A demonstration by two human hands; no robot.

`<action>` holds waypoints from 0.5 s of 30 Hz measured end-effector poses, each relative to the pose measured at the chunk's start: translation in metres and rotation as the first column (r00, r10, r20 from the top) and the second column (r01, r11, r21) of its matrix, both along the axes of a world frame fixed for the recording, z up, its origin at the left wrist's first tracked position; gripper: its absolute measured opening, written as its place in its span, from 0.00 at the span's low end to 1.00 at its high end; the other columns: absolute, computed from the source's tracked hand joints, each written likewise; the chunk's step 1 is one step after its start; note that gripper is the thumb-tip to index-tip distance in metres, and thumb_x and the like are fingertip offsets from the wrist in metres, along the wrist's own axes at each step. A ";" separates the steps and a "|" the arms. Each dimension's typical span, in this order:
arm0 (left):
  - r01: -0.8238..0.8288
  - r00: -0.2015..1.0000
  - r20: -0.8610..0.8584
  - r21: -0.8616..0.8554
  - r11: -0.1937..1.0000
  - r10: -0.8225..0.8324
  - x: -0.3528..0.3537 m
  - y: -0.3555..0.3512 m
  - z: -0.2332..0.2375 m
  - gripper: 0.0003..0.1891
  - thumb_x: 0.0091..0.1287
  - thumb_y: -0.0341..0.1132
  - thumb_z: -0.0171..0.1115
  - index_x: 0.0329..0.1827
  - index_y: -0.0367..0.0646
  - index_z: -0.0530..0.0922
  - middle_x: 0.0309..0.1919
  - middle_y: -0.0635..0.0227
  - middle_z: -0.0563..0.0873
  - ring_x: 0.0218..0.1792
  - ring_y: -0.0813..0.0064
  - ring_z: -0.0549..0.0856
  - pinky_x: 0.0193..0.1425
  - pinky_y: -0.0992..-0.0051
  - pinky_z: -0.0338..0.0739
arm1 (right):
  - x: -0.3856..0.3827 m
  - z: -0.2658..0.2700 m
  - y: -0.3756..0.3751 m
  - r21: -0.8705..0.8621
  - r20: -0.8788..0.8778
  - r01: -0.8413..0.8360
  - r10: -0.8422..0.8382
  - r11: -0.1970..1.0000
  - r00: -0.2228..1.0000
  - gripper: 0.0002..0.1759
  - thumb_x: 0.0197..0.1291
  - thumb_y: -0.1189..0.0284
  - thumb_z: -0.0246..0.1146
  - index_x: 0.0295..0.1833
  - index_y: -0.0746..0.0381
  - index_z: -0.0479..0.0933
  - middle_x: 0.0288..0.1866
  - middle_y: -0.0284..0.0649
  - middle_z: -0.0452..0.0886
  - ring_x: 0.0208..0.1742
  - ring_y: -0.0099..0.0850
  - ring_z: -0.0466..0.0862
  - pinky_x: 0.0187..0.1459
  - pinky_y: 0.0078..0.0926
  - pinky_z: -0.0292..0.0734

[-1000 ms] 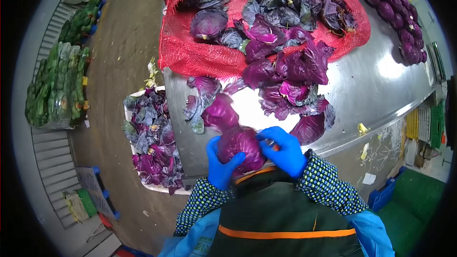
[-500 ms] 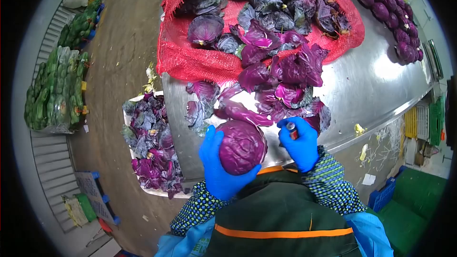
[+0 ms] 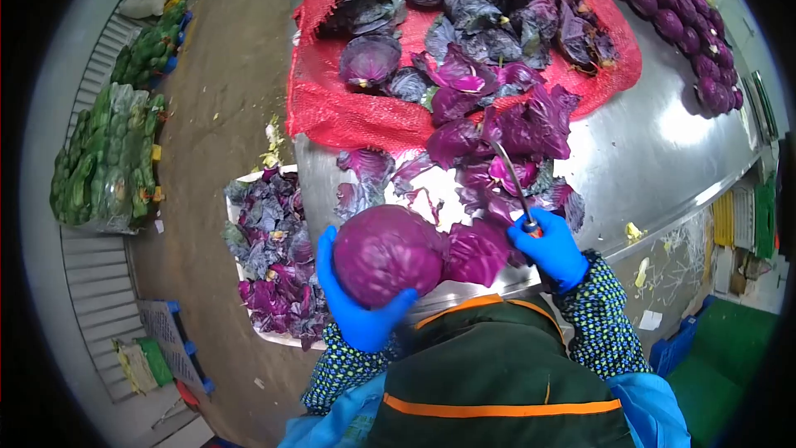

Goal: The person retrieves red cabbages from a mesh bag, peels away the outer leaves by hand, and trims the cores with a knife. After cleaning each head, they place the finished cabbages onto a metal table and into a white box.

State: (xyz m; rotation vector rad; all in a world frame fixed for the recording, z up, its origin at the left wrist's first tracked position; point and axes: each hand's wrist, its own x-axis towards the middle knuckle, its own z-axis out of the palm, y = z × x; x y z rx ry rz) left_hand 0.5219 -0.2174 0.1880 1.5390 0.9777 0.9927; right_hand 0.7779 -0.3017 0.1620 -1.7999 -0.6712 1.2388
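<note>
My left hand (image 3: pixel 358 307), in a blue glove, cups a round red cabbage (image 3: pixel 388 255) from its left and lower side, over the front edge of the steel table. A loose, wide outer leaf (image 3: pixel 478 250) spreads from the cabbage's right side toward my other hand. My right hand (image 3: pixel 550 250), also gloved in blue, is closed around the red handle of a knife (image 3: pixel 516 181). Its narrow, curved blade points up and away, over a pile of peeled purple leaves (image 3: pixel 531 124).
A red mesh sack (image 3: pixel 332 120) lies spread with several dark cabbages on it. Peeled purple cabbages (image 3: pixel 667 21) line the table's (image 3: pixel 630 166) far right. Left of the table, a white bin (image 3: pixel 269 337) holds discarded leaves. Bagged green vegetables (image 3: pixel 108 158) stand along the left wall.
The cabbage has turned and moved left and nearer in my left hand, with a leaf now spread from its right side. My right hand has moved right, and the knife blade now shows.
</note>
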 end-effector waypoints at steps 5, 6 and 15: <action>0.204 0.799 0.509 -0.729 0.653 0.319 -0.009 0.012 -0.008 0.43 0.56 0.54 0.61 0.72 0.49 0.51 0.66 0.56 0.62 0.65 0.54 0.65 0.65 0.51 0.64 | 0.023 -0.026 -0.003 0.034 0.540 -0.035 0.011 0.999 0.841 0.11 0.53 0.72 0.65 0.42 0.64 0.76 0.35 0.38 0.79 0.34 0.20 0.77 0.35 0.22 0.74; 0.445 0.632 0.594 -0.804 0.395 0.498 -0.010 0.013 -0.010 0.42 0.58 0.62 0.54 0.72 0.53 0.53 0.67 0.57 0.62 0.65 0.51 0.65 0.63 0.47 0.66 | 0.028 -0.024 0.000 0.029 0.675 -0.058 0.023 0.998 0.738 0.13 0.53 0.72 0.65 0.45 0.63 0.76 0.39 0.41 0.79 0.38 0.21 0.78 0.37 0.23 0.75; 0.490 0.871 0.426 -0.704 0.514 -0.246 0.077 -0.012 0.021 0.44 0.63 0.44 0.60 0.74 0.51 0.39 0.69 0.55 0.57 0.67 0.55 0.62 0.65 0.57 0.65 | -0.001 0.000 0.021 0.158 -0.943 0.437 0.004 0.885 0.333 0.34 0.63 0.58 0.56 0.70 0.61 0.56 0.55 0.39 0.75 0.54 0.30 0.76 0.51 0.29 0.75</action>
